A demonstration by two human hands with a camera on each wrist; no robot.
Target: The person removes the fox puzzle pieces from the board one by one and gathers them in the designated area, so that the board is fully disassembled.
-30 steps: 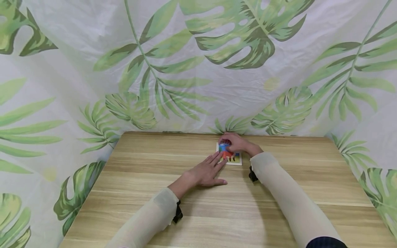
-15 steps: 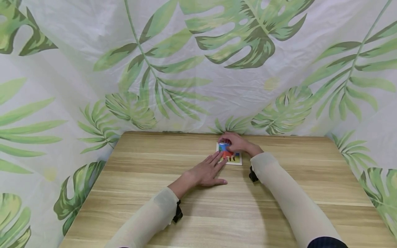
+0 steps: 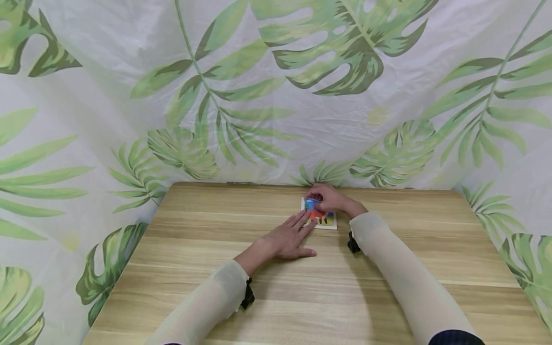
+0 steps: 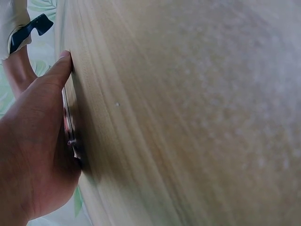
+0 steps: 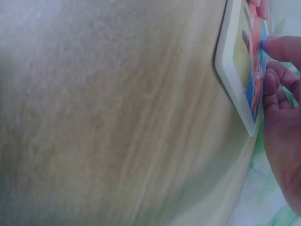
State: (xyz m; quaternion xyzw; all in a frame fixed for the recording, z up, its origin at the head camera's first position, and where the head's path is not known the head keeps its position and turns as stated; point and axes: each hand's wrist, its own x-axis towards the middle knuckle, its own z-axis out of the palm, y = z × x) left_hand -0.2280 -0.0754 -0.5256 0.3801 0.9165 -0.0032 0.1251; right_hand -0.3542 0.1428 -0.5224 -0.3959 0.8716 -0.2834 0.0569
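A small flat picture puzzle (image 3: 331, 221) with a white border lies near the table's far edge. Its picture shows blue, red and yellow areas. My left hand (image 3: 286, 239) lies with straight, spread fingers, their tips resting on the puzzle's near left part. My right hand (image 3: 329, 197) bends over the puzzle's far side, thumb and curled fingers at a blue part that looks like a puzzle piece (image 3: 311, 204); the fingers hide most of it. In the right wrist view, the thumb touches the picture board (image 5: 229, 56) while the other fingers curl beside it.
The wooden table (image 3: 276, 306) spreads around both forearms. A leaf-patterned cloth (image 3: 241, 115) hangs right behind its far edge and along the sides. Black wrist-worn cameras (image 3: 247, 294) sit under both sleeves.
Both hands stay in nearly the same place. The right fingers shift only slightly at the blue part; the puzzle has not visibly moved.
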